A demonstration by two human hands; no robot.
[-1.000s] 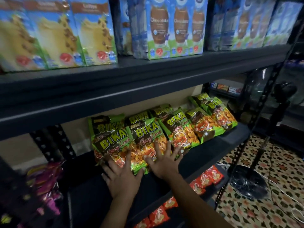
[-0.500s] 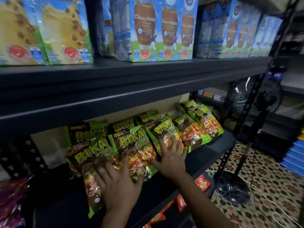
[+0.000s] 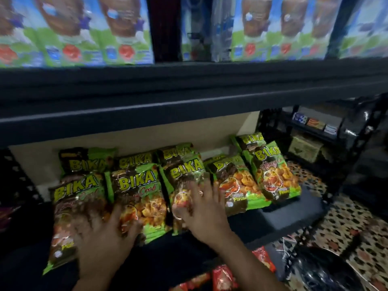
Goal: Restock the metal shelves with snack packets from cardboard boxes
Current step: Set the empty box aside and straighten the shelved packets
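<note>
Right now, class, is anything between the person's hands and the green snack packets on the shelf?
Nothing visible. The left hand and the right hand already rest with spread fingers directly on the front packets on the shelf.

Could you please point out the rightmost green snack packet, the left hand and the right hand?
Rightmost green foil snack packet [image 3: 275,175]: head view, printed front.
Left hand [image 3: 102,242]: head view, back of hand.
Right hand [image 3: 204,215]: head view, back of hand.

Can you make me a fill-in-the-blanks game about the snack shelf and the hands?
1. The snack packets show the brand word ____ in yellow letters.
2. Both hands, the left hand and the right hand, press on the ____.
3. The cartons stand on the shelf ____ the packets.
4. The packets on the lower shelf are ____.

Missing words: BIKA; packets; above; red
</note>
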